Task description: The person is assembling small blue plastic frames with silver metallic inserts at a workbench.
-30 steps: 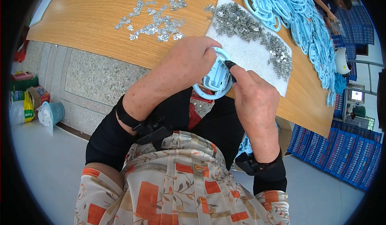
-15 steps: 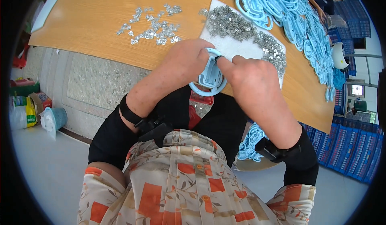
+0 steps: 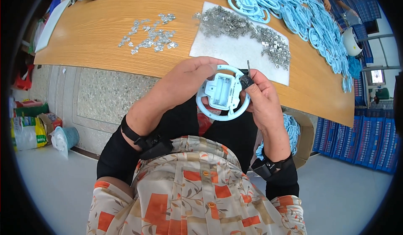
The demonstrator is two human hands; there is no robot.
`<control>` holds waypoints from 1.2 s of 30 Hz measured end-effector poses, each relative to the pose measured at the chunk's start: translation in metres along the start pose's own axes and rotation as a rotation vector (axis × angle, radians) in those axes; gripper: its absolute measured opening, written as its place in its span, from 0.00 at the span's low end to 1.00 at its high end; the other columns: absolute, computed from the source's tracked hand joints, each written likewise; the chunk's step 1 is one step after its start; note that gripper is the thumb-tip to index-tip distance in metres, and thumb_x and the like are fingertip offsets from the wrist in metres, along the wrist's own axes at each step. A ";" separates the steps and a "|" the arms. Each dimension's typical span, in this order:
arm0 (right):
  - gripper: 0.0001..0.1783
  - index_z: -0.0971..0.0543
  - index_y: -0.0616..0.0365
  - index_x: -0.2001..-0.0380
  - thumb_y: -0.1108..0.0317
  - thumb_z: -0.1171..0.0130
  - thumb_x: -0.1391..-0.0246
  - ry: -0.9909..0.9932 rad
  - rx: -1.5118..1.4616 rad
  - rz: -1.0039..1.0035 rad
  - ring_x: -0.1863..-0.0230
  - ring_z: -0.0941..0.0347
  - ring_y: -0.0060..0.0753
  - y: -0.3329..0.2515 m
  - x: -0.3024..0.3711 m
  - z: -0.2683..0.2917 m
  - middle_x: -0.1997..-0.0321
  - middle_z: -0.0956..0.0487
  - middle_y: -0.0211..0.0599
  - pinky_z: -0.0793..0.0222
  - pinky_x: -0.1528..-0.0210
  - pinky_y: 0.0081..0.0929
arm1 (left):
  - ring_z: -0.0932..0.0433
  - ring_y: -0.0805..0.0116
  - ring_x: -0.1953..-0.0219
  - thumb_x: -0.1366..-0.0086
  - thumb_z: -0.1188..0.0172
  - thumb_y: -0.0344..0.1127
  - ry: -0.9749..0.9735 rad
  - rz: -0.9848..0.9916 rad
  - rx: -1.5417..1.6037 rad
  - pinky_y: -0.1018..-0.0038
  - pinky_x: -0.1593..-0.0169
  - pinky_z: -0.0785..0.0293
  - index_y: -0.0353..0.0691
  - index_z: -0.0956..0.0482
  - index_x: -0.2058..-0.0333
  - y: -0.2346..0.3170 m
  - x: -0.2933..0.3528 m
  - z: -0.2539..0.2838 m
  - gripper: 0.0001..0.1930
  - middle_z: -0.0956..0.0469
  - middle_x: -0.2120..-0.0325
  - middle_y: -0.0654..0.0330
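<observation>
Broadly, across the upper half, a wood-grained table (image 3: 100, 29), near edge bowed by the lens. Lower right, ranked along the floor, dark-blue boxes (image 3: 357, 144). On the table's right side, a long heap of light-blue frames (image 3: 294, 18), overlapping and trailing down toward the right edge. Left of that heap, flat on the wood, a white mat (image 3: 235, 52). Below the table, right of the knees, a cardboard box (image 3: 307, 140) with more light-blue parts inside. Above the lap, just before the table's near edge, a single light-blue wheel (image 3: 230, 93), recessed middle block facing up. Closed on its upper-left rim, the left hand (image 3: 194, 74), thumb on top. At the other side of it, the right hand (image 3: 266, 102), gripping a black tool (image 3: 246, 82) between thumb and fingers, thin metal shaft pointing up toward the mat; hard to tell whether also touching the rim. Smallest of all, metal pieces: heaped on the mat (image 3: 228, 23), scattered loosely on bare wood to its left.
</observation>
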State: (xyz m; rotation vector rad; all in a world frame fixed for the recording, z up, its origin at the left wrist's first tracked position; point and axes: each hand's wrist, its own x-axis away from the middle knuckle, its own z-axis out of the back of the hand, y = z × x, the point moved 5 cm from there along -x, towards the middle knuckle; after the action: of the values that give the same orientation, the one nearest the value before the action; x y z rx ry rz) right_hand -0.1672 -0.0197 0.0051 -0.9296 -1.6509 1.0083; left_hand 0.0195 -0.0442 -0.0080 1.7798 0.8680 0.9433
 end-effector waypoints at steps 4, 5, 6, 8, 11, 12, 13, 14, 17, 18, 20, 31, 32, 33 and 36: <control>0.13 0.27 0.59 0.51 0.68 0.49 0.36 0.057 0.061 -0.045 0.71 0.28 0.10 -0.002 0.009 0.008 0.68 0.24 0.23 0.33 0.71 0.10 | 0.22 0.75 0.56 0.29 0.54 0.31 -0.077 -0.105 -0.296 0.77 0.52 0.25 0.33 0.29 0.42 0.004 0.006 -0.013 0.20 0.20 0.57 0.58; 0.13 0.27 0.59 0.51 0.68 0.49 0.36 0.059 0.054 -0.042 0.71 0.28 0.10 -0.003 0.012 0.006 0.68 0.24 0.23 0.33 0.71 0.10 | 0.21 0.73 0.56 0.30 0.54 0.31 -0.088 -0.213 -0.488 0.77 0.53 0.25 0.32 0.30 0.41 0.005 0.008 -0.018 0.21 0.21 0.56 0.57; 0.13 0.27 0.60 0.50 0.68 0.50 0.35 0.048 0.067 -0.022 0.72 0.29 0.10 -0.005 0.015 0.004 0.68 0.25 0.23 0.34 0.71 0.10 | 0.21 0.73 0.56 0.30 0.54 0.31 -0.092 -0.212 -0.495 0.77 0.53 0.25 0.32 0.30 0.41 0.003 0.008 -0.020 0.21 0.21 0.56 0.57; 0.13 0.27 0.60 0.49 0.67 0.50 0.34 0.041 0.072 0.002 0.72 0.30 0.10 -0.003 0.019 0.009 0.68 0.25 0.23 0.34 0.72 0.09 | 0.19 0.68 0.59 0.30 0.51 0.31 -0.048 -0.425 -0.754 0.76 0.56 0.22 0.32 0.32 0.39 0.010 0.010 -0.027 0.22 0.20 0.58 0.54; 0.15 0.27 0.63 0.46 0.66 0.51 0.30 -0.217 -0.239 0.248 0.71 0.33 0.10 -0.013 0.028 0.012 0.68 0.26 0.22 0.35 0.69 0.12 | 0.18 0.64 0.64 0.26 0.59 0.38 -0.081 -0.117 -0.193 0.71 0.59 0.22 0.33 0.29 0.44 -0.019 0.003 -0.019 0.19 0.20 0.62 0.54; 0.15 0.27 0.63 0.46 0.66 0.51 0.30 -0.213 -0.248 0.254 0.71 0.33 0.10 -0.010 0.029 0.010 0.68 0.26 0.22 0.35 0.69 0.12 | 0.18 0.64 0.64 0.26 0.59 0.38 -0.086 -0.112 -0.203 0.71 0.59 0.22 0.33 0.29 0.44 -0.017 0.004 -0.022 0.19 0.20 0.62 0.54; 0.15 0.28 0.64 0.46 0.68 0.49 0.31 -0.028 -0.038 0.332 0.71 0.32 0.11 -0.008 0.030 0.011 0.70 0.26 0.22 0.34 0.68 0.12 | 0.18 0.64 0.67 0.29 0.51 0.38 -0.144 -0.037 0.076 0.72 0.63 0.21 0.33 0.31 0.42 -0.018 0.007 -0.029 0.21 0.20 0.62 0.53; 0.16 0.28 0.64 0.46 0.69 0.47 0.32 0.159 0.172 0.402 0.70 0.31 0.11 -0.008 0.032 0.012 0.72 0.26 0.22 0.33 0.67 0.12 | 0.18 0.64 0.70 0.32 0.42 0.38 -0.198 0.042 0.354 0.73 0.67 0.20 0.33 0.33 0.39 -0.019 0.009 -0.036 0.26 0.20 0.62 0.52; 0.19 0.31 0.66 0.44 0.74 0.46 0.36 0.181 0.302 0.446 0.71 0.27 0.15 -0.001 0.031 0.003 0.72 0.25 0.28 0.31 0.65 0.14 | 0.18 0.64 0.70 0.29 0.47 0.41 -0.246 0.033 0.364 0.73 0.69 0.20 0.33 0.32 0.40 -0.023 0.010 -0.046 0.24 0.21 0.64 0.53; 0.21 0.32 0.67 0.42 0.77 0.45 0.38 0.189 0.372 0.467 0.71 0.25 0.18 0.000 0.031 0.000 0.73 0.24 0.31 0.29 0.64 0.14 | 0.18 0.65 0.71 0.26 0.52 0.43 -0.278 0.024 0.348 0.73 0.68 0.20 0.33 0.31 0.42 -0.023 0.010 -0.051 0.21 0.22 0.65 0.54; 0.25 0.36 0.70 0.40 0.81 0.47 0.40 0.088 0.161 0.376 0.69 0.19 0.23 -0.001 0.031 -0.006 0.74 0.25 0.33 0.24 0.62 0.18 | 0.18 0.64 0.70 0.26 0.51 0.43 -0.289 0.029 0.397 0.73 0.69 0.20 0.34 0.31 0.42 -0.026 0.008 -0.058 0.22 0.22 0.65 0.53; 0.14 0.27 0.66 0.49 0.73 0.46 0.36 -0.048 -0.211 0.087 0.72 0.23 0.23 0.025 0.031 0.029 0.66 0.20 0.32 0.28 0.67 0.20 | 0.18 0.58 0.73 0.30 0.44 0.46 -0.517 0.186 0.822 0.69 0.74 0.18 0.35 0.29 0.43 -0.059 0.002 -0.076 0.24 0.20 0.63 0.43; 0.13 0.26 0.66 0.51 0.71 0.46 0.35 -0.086 -0.267 0.132 0.71 0.23 0.22 0.022 0.035 0.032 0.65 0.20 0.31 0.28 0.67 0.20 | 0.18 0.58 0.73 0.30 0.44 0.46 -0.516 0.191 0.819 0.69 0.74 0.18 0.35 0.29 0.43 -0.062 0.000 -0.076 0.24 0.20 0.63 0.43; 0.12 0.23 0.65 0.54 0.69 0.45 0.35 -0.021 -0.126 0.164 0.68 0.24 0.20 0.022 0.036 0.041 0.66 0.20 0.30 0.28 0.65 0.19 | 0.18 0.57 0.76 0.30 0.47 0.51 -0.533 0.240 0.790 0.70 0.76 0.21 0.33 0.27 0.46 -0.068 -0.003 -0.080 0.26 0.20 0.63 0.41; 0.11 0.22 0.65 0.55 0.69 0.44 0.35 0.130 -0.022 0.150 0.66 0.25 0.17 0.017 0.046 0.053 0.67 0.21 0.27 0.29 0.64 0.17 | 0.19 0.55 0.78 0.31 0.49 0.55 -0.601 0.314 0.779 0.70 0.79 0.24 0.31 0.27 0.47 -0.076 -0.004 -0.094 0.29 0.21 0.62 0.37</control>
State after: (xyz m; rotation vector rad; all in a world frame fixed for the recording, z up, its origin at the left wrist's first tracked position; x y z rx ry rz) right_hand -0.2275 0.0180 -0.0063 -1.1237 -1.5036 1.0094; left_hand -0.0767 0.0148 -0.0517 2.7270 0.5933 0.1785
